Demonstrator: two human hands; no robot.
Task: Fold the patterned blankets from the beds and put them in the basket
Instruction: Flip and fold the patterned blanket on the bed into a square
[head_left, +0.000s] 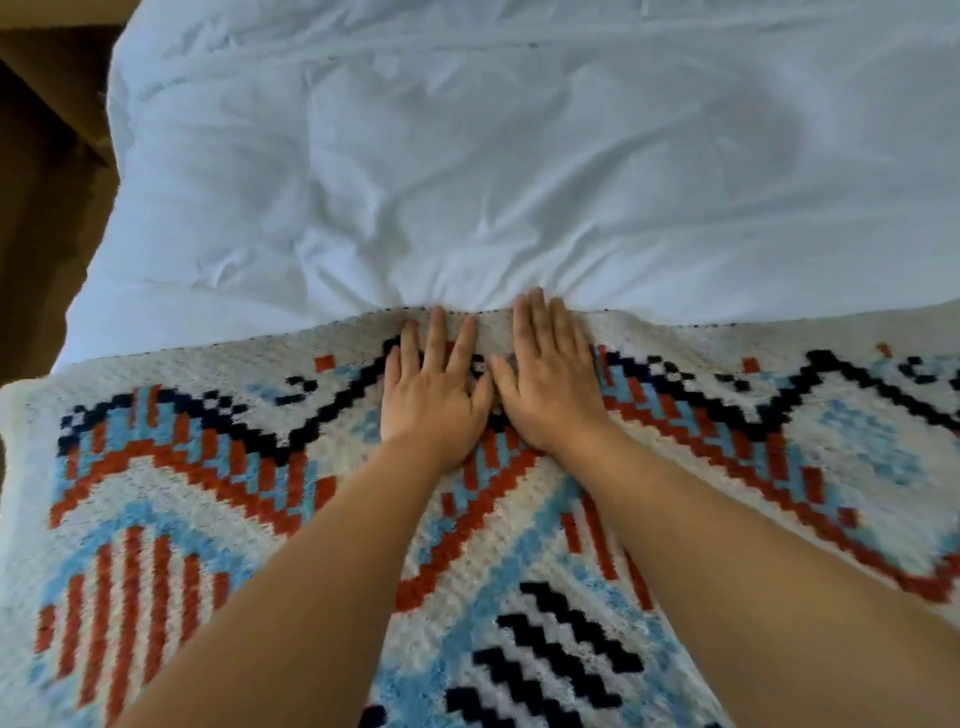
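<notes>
The blanket (218, 499) lies spread across the near end of the bed (467, 156), its far edge against the white duvet. Left hand (434, 392) and right hand (548, 379) rest palm-down, side by side at that edge, fingers extended and slightly spread, pinching nothing; likely flattening it or preparing to gather it for folding. Basket not in view. No labels or writing seen.

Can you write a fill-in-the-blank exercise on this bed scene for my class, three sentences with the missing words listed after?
1. Both hands lie flat, palms ____, on the patterned blanket.
2. The left hand and the right hand rest near the blanket's ____ edge.
3. Beyond that edge lies a rumpled ____ duvet.

Missing words: down; far; white
</notes>
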